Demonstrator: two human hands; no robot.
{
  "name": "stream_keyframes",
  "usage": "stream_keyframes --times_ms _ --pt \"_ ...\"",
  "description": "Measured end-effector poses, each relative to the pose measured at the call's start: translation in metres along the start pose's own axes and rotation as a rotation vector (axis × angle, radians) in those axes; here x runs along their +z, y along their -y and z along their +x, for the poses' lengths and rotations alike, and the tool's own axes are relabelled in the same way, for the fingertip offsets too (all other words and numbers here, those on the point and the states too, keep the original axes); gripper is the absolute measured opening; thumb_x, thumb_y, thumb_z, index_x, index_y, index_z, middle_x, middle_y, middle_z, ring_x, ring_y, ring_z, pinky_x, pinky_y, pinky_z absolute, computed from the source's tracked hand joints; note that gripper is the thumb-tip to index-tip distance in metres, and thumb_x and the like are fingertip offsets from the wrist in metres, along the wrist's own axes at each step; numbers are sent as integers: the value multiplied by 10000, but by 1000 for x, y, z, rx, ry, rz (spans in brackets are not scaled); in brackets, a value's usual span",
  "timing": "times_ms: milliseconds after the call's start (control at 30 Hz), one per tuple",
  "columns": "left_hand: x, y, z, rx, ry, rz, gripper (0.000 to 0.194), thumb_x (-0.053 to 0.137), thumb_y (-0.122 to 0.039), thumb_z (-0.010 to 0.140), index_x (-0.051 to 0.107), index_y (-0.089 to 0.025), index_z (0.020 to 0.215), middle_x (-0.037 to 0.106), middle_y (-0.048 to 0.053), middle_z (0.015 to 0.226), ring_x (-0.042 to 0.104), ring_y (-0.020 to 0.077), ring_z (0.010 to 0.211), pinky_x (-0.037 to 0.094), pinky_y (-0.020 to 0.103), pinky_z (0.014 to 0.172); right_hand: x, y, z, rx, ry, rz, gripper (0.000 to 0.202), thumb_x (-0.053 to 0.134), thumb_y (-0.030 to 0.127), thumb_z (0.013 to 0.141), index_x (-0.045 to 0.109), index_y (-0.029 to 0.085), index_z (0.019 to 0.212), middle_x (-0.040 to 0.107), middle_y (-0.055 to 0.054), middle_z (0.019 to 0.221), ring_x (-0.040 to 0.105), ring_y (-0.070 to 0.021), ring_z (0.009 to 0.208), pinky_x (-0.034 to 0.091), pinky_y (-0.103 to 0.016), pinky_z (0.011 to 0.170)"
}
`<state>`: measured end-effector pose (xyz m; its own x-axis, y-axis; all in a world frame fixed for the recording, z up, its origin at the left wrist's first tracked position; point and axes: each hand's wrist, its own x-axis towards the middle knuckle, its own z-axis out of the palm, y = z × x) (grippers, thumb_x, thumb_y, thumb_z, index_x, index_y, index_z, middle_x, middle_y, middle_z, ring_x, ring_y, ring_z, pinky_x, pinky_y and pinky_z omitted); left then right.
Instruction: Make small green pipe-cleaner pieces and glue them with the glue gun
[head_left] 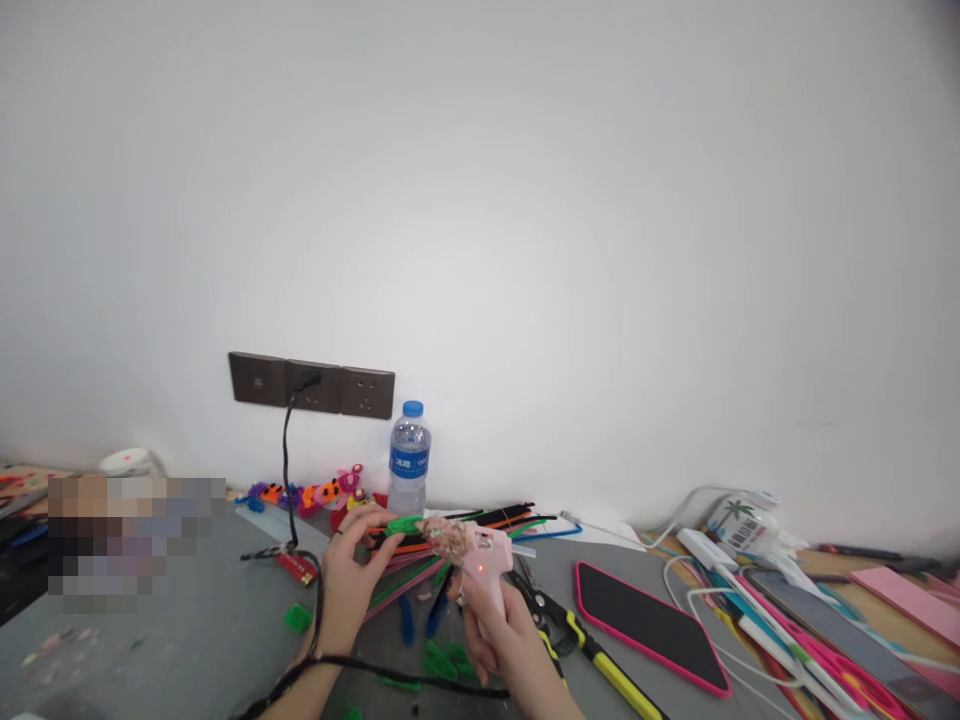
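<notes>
My right hand (499, 625) is wrapped round the handle of a pink glue gun (491, 560) with a small red light. The gun points left, and its nozzle end is covered with a lumpy, brownish crust (448, 538). Just left of the nozzle, my left hand (361, 550) pinches a small green fuzzy piece (403, 525) between thumb and fingertips. The nozzle end and the green piece appear close together; whether they touch is hard to tell. More green pieces (442, 660) lie on the grey mat below my hands.
A water bottle (409, 465) stands by the wall, near bundled pipe cleaners (510, 518). A black cable (375, 668) crosses my left forearm. Yellow-handled pliers (611, 675) and a pink-edged phone (649, 625) lie right. A pixelated area covers the left.
</notes>
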<state>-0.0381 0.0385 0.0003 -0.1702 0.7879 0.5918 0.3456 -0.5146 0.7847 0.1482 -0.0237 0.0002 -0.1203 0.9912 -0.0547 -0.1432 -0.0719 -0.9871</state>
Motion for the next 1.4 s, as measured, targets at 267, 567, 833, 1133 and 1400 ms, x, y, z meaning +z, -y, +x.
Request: stream_keyframes --times_ms 267,567,833,1133,1400 --pt "0 -5 0 10 -2 -7 111 664 -286 731 729 -202 763 707 78 869 664 233 785 529 285 585 2 -2 -1 24 -19 -22 598 601 770 663 525 183 744 343 116 363 257 -56 300 307 -191 320" --pt "0 -4 1 36 -6 1 98 662 -277 743 723 -205 769 696 71 874 666 229 784 531 283 588 2 0 0 29 -34 -36 606 592 780 657 514 183 724 358 112 358 269 -53 293 294 -189 318" --pt "-1 0 0 45 -17 33 101 660 -301 774 710 -215 793 693 65 881 661 242 830 534 299 632 0 -2 1 3 -52 -44 608 575 782 672 503 180 719 360 113 350 277 -49 295 304 -178 318" --pt "-1 2 -2 33 -5 22 102 663 -286 770 711 -204 808 685 69 896 656 232 810 531 293 621 -4 -8 5 -28 -37 -48 606 557 782 686 502 178 715 327 124 325 277 -51 269 279 -174 306" --pt "1 3 -3 48 -6 16 98 668 -276 771 714 -197 806 685 72 897 664 237 837 536 287 631 -3 -5 2 -20 -45 -35 592 585 759 685 518 173 728 342 120 343 279 -50 278 271 -170 304"
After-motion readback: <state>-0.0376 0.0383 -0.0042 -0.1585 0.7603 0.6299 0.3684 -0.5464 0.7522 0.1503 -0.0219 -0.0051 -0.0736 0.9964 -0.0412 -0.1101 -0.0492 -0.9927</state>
